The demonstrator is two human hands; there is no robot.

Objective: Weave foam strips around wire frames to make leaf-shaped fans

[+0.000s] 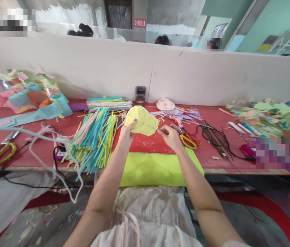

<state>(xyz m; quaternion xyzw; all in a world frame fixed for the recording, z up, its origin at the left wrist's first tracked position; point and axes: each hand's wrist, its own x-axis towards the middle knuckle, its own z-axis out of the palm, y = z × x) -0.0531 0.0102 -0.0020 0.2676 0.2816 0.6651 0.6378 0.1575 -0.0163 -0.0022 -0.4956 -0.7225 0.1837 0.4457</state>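
Head view is showing a red table stretching across the middle of the frame, and a lime green sheet is hanging over its near edge, low in the middle. Just left of the middle, a big bunch of thin colored strips is lying on the table. Smaller than that, a yellow piece is being held up over the table, right in the middle of the frame. It is looking light, like thin paper, and I am guessing that it is bending easily but staying a bit firm where the folds are bunching up. It is probably not being slippery, but it is looking easy to squash or tear, so a soft hold is seeming best. Its wide end, at the left, is looking like the safest place for holding. There, the left hand is gripping the edge, with the thumb pressing on the front and other fingers hiding. At the thin right end, the right hand is bringing its fingertips close together; I cannot tell if they are pinching the paper. The piece is showing pale yellow, rounding at the left and narrowing rightward. Little ridges are lining it, and tiny dark gaps are running along its lower part.
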